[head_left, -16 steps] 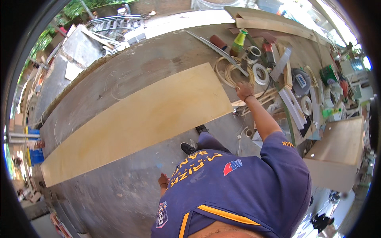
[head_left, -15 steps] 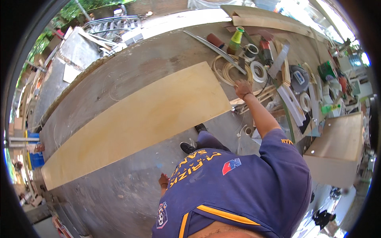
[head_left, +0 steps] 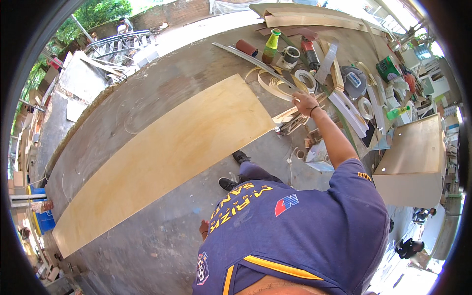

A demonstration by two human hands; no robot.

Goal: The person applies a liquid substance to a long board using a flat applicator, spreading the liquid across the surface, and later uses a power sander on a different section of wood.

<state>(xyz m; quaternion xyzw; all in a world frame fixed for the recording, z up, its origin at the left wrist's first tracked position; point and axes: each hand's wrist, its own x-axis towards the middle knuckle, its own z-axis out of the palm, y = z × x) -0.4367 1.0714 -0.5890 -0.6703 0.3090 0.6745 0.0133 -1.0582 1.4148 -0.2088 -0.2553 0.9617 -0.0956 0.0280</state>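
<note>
- Right hand reaches among edging coils past the plywood sheet.
- Left hand hangs low, beside the shirt.

Right arm extended forward, right hand palm down, fingers curled. Left hand hangs low beside the torso, mostly hidden.

The person wears a dark blue short-sleeved shirt with curved yellow lettering across it, a small red and blue logo, a round football badge near the left hem and orange-yellow stripes low down. A thin dark band circles the right wrist. Trousers look blue-grey, shoes black, though both are small in view
</note>
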